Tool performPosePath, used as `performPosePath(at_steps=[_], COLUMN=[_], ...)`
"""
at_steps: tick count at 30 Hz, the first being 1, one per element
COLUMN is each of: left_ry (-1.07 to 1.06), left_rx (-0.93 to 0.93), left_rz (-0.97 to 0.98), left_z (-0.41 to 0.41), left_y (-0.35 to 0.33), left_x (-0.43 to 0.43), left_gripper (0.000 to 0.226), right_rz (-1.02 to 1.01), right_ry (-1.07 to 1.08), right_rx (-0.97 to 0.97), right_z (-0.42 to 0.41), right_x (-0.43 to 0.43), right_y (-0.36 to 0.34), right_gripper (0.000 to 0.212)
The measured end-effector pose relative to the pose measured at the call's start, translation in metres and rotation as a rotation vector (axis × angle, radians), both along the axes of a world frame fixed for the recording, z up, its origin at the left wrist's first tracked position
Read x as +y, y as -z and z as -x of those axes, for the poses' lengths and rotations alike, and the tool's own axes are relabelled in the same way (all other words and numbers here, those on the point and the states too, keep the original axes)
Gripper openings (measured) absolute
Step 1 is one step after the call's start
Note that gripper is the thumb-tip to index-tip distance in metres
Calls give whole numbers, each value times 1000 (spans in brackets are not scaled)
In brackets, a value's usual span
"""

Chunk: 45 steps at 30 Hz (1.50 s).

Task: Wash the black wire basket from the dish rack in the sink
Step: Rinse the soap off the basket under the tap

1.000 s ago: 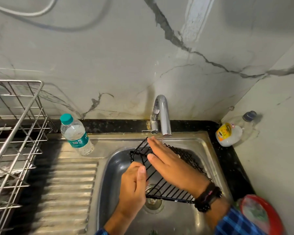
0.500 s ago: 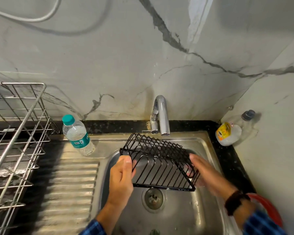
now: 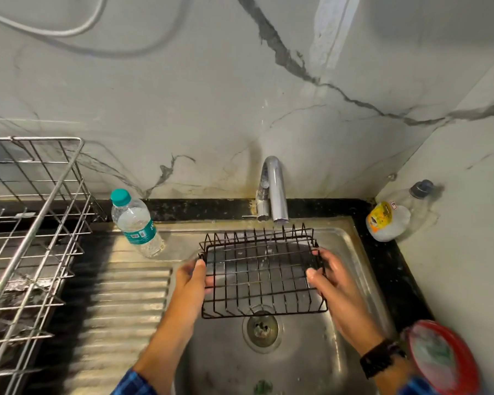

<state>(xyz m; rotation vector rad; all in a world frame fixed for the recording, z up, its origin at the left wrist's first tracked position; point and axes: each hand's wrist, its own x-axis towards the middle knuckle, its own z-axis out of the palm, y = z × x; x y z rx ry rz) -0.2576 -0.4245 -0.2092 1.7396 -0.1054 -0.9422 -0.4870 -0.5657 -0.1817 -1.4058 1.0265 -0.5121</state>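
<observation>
Over the sink, both my grips are closed on the black wire basket: left hand on its left edge, right hand on its right edge. Basket is held above the drain, under the tap. Water bottle stands left; dish rack further left.
</observation>
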Motion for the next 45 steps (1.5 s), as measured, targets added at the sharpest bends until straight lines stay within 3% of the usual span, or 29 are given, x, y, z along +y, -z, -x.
performPosePath(at_steps=[3,5,7,12,15,19,23,26,29,32,35,38,42,45], left_ry=[33,59,54,62,100,89,-19,-55,-50,-84,-24,7,-96,-193], left_rx=[-101,-296,-454,-681,-562,-476,-337,-230,-252,-272,-326,-383,-218,-64], left_rz=[-49,-124,-202,-174,-28,168,227,252,290,313,300,304,233,205], left_z=[5,9,12,16,17,20,24,21,23,27,31,36,43,31], left_y=[2,-7,-21,-35,-39,-36,-27,-26,-24,-25,-26,-27,-30,-24], left_x=[3,1,-4,-11,-16,-15,-14,-11,-5,-5,-16,-29,-38,-43], left_gripper=[36,29,39,34,41,58,64,60,49,46,53,55,46,47], right_rz=[20,58,43,15,95,104,233,341,521,566,649,752,937,1077], right_ry=[25,41,47,143,245,328,432,398,310,249,93,-111,-284,-550], right_rx=[50,112,159,330,387,371,298,456,613,630,760,667,611,644], right_z=[-6,-13,-20,-48,-60,-66,-77,-82,-85,-96,-110,-124,-126,-99], right_x=[3,4,2,4,9,9,3,-15,-23,-16,-1,28,41,28], right_y=[0,1,2,2,1,9,4,-1,-6,-12,-19,-25,-26,-14], right_gripper=[31,26,27,30,56,51,70,71,68,72,71,65,70,66])
